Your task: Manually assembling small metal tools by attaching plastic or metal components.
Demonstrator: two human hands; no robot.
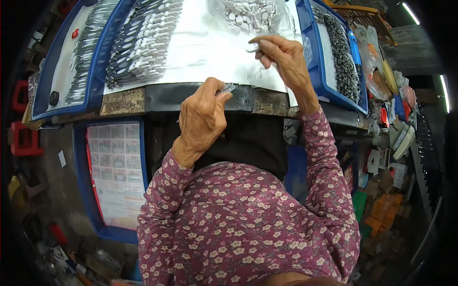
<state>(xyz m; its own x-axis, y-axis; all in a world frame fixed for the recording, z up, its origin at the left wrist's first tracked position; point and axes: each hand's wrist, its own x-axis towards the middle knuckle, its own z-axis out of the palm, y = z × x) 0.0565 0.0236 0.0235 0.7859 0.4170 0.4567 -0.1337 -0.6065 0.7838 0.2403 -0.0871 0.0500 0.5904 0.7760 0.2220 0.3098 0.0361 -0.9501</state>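
My left hand (202, 112) is closed over the table's front edge, its thumb and fingers pinching a small, slim metal piece (229, 89); the rest of that piece is hidden in the palm. Further right and higher, my right hand (285, 56) pinches a small pale rounded piece (252, 47) above the white sheet (198, 45). Beyond it lies a clear plastic bag (217, 13) with many small whitish pieces (253, 16). Left of the sheet's middle, rows of slim dark and white parts (143, 45) are stacked closely together.
A blue tray (98, 57) at the left holds rows of slim metal parts. On the right, another blue tray (317, 62) contains many small dark metal parts. Below the worn table edge (195, 97) stands a blue-framed bin (114, 233) with a printed sheet. Red stools (24, 138) are far left.
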